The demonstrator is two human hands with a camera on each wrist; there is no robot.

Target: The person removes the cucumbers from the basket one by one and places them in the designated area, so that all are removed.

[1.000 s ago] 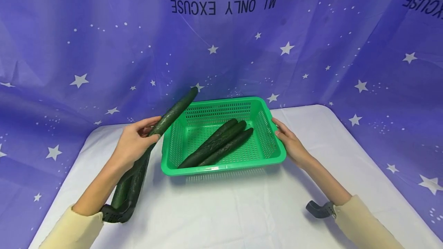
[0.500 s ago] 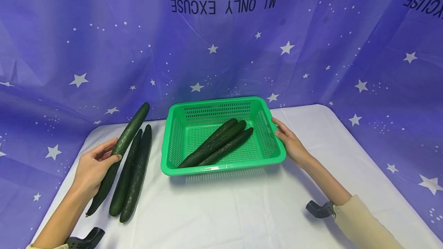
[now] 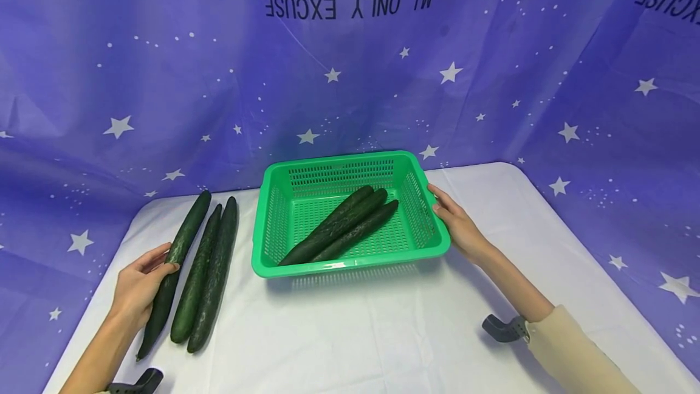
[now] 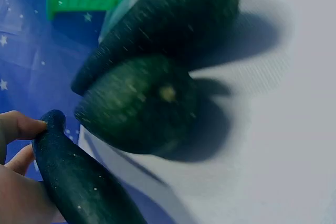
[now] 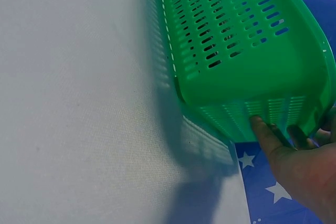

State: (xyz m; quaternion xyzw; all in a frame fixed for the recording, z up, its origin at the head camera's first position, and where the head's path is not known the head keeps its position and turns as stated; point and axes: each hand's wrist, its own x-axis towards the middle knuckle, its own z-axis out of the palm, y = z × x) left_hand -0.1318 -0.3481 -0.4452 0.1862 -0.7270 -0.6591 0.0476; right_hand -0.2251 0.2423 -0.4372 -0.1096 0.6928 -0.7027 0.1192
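My left hand (image 3: 137,287) pinches a long dark green cucumber (image 3: 187,230) between thumb and fingers, at the left of the white table. Just right of it, two more cucumbers lie side by side, the nearer cucumber (image 3: 197,287) and the farther cucumber (image 3: 220,269). In the left wrist view the held cucumber (image 4: 79,182) slants past the rounded ends of those two. My right hand (image 3: 459,224) holds the right end of a green plastic basket (image 3: 350,265); its thumb and fingers (image 5: 270,137) touch the end wall under the rim. Inside the basket, 3 cucumbers (image 3: 341,224) lie diagonally together.
A white cloth covers the table (image 3: 350,333). Behind and on both sides hangs a purple curtain (image 3: 350,108) with white stars and lettering, close to the table's back edge. A dark wrist mount (image 3: 503,328) sits at the right sleeve.
My left hand has carried its cucumber from over the basket's left edge leftward, then lowered it beside the two lying cucumbers. The right hand and basket have stayed put.
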